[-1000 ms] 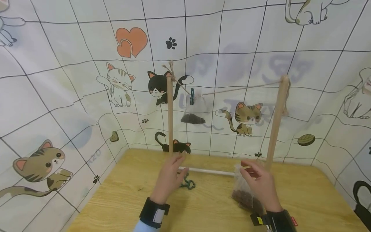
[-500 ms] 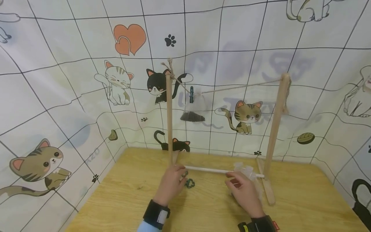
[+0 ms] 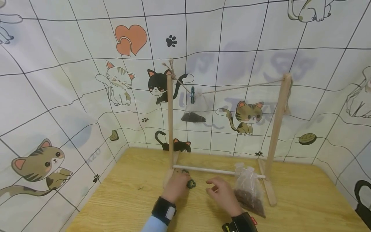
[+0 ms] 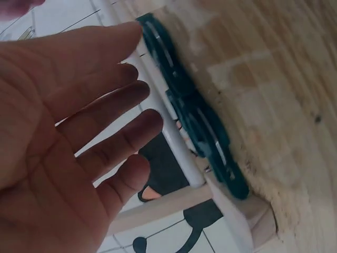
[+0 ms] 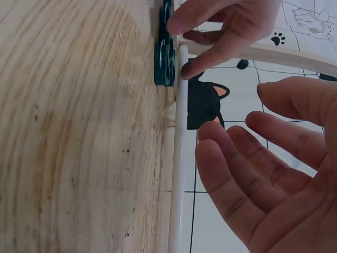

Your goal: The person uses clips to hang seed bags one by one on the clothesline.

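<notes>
Two dark green clothes pegs (image 4: pixel 202 124) lie end to end on the wooden table. My left hand (image 3: pixel 177 186) is over them, partly hiding them in the head view. In the left wrist view its thumb tip is at one peg's end, and whether it touches cannot be told; the other fingers are loosely extended. My right hand (image 3: pixel 221 195) hovers right of the pegs, fingers parted and holding nothing. A clear bag of brown contents (image 3: pixel 250 193) stands beside it. Another bag of dark contents (image 3: pixel 193 116) hangs from a string, with a green peg (image 3: pixel 192 95) at its top.
A wooden frame has a left post (image 3: pixel 170 122), a right post (image 3: pixel 279 125) and a white bottom rod (image 3: pixel 207 169). A sagging string (image 3: pixel 243 87) joins the posts' tops. The wooden table (image 3: pixel 124 193) meets a cat-printed sheet (image 3: pixel 226 32) behind.
My right hand has left the standing bag and moved left towards the pegs. The left hand has come down from the left post's foot onto the pegs.
</notes>
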`<state>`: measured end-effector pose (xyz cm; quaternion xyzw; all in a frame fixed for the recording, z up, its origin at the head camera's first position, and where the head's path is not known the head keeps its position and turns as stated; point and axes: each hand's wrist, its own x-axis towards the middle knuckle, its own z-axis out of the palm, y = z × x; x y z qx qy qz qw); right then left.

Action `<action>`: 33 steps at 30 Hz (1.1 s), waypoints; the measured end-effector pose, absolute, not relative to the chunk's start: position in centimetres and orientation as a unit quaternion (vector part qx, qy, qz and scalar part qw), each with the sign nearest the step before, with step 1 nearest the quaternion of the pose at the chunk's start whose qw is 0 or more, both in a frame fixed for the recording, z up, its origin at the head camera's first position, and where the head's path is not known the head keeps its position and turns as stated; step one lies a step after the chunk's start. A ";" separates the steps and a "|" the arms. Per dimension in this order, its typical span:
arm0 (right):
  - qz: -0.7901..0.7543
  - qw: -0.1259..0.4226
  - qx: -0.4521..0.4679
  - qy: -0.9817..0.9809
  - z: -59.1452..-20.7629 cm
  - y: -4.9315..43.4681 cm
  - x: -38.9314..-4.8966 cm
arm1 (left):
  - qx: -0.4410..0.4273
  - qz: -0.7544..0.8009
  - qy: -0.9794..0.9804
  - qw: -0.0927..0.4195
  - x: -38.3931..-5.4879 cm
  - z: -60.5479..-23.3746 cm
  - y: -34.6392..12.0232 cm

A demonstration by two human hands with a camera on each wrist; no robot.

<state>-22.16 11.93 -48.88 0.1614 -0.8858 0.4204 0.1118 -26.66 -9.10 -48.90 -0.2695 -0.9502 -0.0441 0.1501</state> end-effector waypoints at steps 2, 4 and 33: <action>0.419 0.108 0.172 -0.885 -48.9 11.8 -22.2 | -0.271 -0.033 -0.951 0.142 -26.7 -49.0 -8.9; 0.418 0.103 0.177 -0.885 -48.9 11.7 -22.2 | -0.273 -0.021 -0.951 0.141 -26.9 -49.0 -8.8; 0.562 0.074 0.102 -0.818 -47.9 12.4 -22.2 | -0.322 -0.098 -0.912 0.234 -24.2 -43.7 -7.4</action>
